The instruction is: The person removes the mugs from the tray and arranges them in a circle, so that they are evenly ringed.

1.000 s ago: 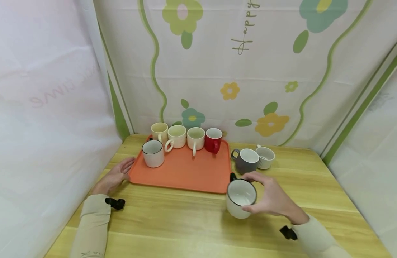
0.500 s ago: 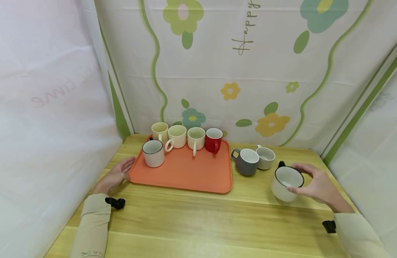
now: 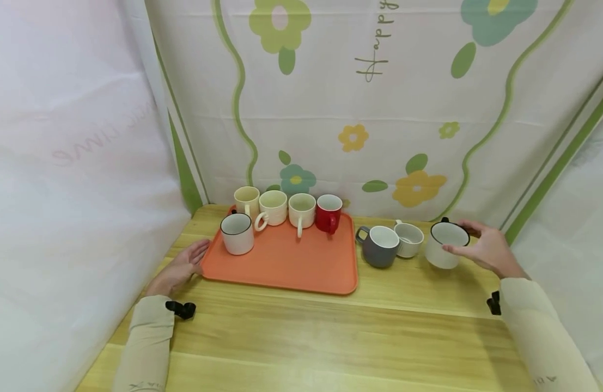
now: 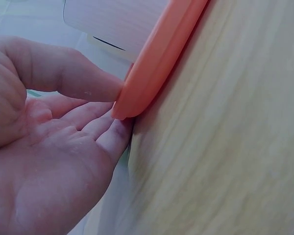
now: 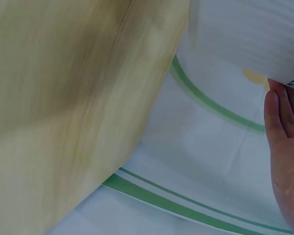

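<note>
My right hand [image 3: 489, 247] grips a white mug [image 3: 438, 255] with a black rim and black handle, thumb and fingers around its sides near the back right of the table. In the right wrist view, fingers [image 5: 286, 110] lie against the mug's pale wall [image 5: 245, 34], which bears some dark print. My left hand [image 3: 181, 267] rests at the front left corner of an orange tray [image 3: 291, 264]. Its fingers are extended along the side, and the thumb [image 4: 83, 78] touches the tray's rim [image 4: 152, 63] in the left wrist view.
On the tray stand a black-rimmed white mug [image 3: 237, 237], a yellowish mug [image 3: 246, 200], two cream mugs [image 3: 273, 209] and a red mug [image 3: 327, 215]. Right of it are a grey mug [image 3: 379, 249] and a whitish cup [image 3: 408, 242]. A flowered curtain [image 3: 355, 98] stands behind.
My right hand has carried the white mug from the tray's front right corner rightward and then back, beside the whitish cup. My left hand stays at the tray's corner.
</note>
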A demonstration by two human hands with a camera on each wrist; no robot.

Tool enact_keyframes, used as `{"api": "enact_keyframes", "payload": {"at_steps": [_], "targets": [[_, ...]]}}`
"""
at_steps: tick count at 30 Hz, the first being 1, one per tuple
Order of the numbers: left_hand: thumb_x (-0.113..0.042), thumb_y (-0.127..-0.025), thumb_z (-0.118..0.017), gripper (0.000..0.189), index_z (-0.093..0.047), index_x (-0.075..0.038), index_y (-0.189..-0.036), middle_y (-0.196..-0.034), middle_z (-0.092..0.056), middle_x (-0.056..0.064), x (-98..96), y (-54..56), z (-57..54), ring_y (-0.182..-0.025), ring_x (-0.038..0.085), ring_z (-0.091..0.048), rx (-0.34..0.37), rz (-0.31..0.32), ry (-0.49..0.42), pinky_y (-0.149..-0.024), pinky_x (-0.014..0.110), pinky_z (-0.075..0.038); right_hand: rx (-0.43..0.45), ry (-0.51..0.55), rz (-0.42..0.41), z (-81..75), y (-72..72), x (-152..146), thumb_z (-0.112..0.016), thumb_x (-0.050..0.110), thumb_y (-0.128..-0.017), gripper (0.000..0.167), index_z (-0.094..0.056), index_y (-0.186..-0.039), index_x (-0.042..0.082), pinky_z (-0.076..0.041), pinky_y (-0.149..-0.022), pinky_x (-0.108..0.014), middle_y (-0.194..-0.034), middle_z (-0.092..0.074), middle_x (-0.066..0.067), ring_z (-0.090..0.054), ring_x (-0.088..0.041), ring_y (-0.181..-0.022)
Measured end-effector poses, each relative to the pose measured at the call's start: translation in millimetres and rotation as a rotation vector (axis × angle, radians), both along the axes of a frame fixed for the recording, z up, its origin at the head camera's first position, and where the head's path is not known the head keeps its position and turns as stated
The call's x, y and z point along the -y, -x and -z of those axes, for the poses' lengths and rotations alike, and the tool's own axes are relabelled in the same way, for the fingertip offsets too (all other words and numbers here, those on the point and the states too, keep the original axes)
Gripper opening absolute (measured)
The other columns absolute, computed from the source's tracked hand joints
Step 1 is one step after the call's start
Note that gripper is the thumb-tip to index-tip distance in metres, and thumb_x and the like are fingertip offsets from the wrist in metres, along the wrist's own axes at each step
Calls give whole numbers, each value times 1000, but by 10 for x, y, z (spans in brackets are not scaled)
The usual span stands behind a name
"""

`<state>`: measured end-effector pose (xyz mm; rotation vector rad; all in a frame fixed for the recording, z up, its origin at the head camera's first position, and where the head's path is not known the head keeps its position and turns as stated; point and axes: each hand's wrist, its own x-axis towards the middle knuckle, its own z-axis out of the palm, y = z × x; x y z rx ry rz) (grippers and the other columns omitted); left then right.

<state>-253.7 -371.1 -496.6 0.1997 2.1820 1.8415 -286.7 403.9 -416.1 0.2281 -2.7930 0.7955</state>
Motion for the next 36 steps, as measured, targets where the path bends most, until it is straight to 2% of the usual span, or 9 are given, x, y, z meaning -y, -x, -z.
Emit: {"api": "enact_keyframes", "payload": {"at_steps": [3,5,8,11,14,18,23,32,36], "targets": [[23,-76,-51,109,4,3,-168,-176,2,28,-36,10,17,-163,48,1,5,-4,-12,-100,4,-43,20,25,24,53,78,-70,-89,50,-81,78,-63,-140,5,-41,-75,-17,-130,-70,-23,-46,17,-97],[23,-76,-51,109,4,3,-168,-176,1,27,-48,12,20,-163,48,0,3,-7,-12,-100,4,-43,28,46,34,116,121,-105,-88,49,-82,78,-63,-140,5,-41,-76,-15,-130,-70,-23,-47,17,-97],[23,-76,-51,108,3,4,-168,-176,1,27,-43,7,19,-163,48,0,-3,-10,-4,-100,4,-42,41,59,43,232,169,-137,-88,50,-83,80,-61,-143,5,-40,-78,-13,-135,-68,-24,-60,-4,-109],[23,-76,-51,108,4,4,-168,-176,2,28,-22,0,21,-163,49,1,-8,-6,2,-99,3,-42,48,67,50,340,205,-149,-88,50,-83,82,-60,-146,5,-40,-80,-12,-139,-67,-25,-62,-24,-118],[23,-76,-51,108,4,4,-168,-176,2,28,-6,-2,25,-162,49,1,-10,0,2,-99,3,-41,49,84,51,407,224,-154,-87,49,-83,82,-60,-147,6,-40,-81,-11,-139,-66,-23,-61,-8,-113],[23,-76,-50,108,5,4,-168,-176,2,28,-1,4,36,-162,49,1,-8,6,1,-99,3,-41,61,116,56,445,233,-160,-86,49,-85,79,-61,-147,7,-41,-79,-9,-138,-64,-19,-46,19,-100],[23,-76,-51,109,4,3,-168,-176,2,28,-4,12,52,-162,49,1,-5,2,2,-99,3,-41,103,146,60,451,253,-173,-83,50,-87,82,-57,-151,5,-41,-77,-6,-141,-60,-19,-45,21,-97],[22,-77,-53,109,3,3,-168,-176,2,27,-6,30,51,-162,49,1,-9,3,6,-99,4,-42,145,142,36,416,304,-146,-81,52,-89,83,-54,-154,7,-43,-77,-4,-143,-62,-23,-51,12,-105],[21,-79,-54,107,2,3,-168,-176,1,28,9,21,40,-162,50,0,-19,5,26,-99,4,-42,143,85,2,367,332,-116,-78,53,-91,82,-53,-155,8,-50,-88,-22,-145,-63,-24,-63,-17,-117]]}}
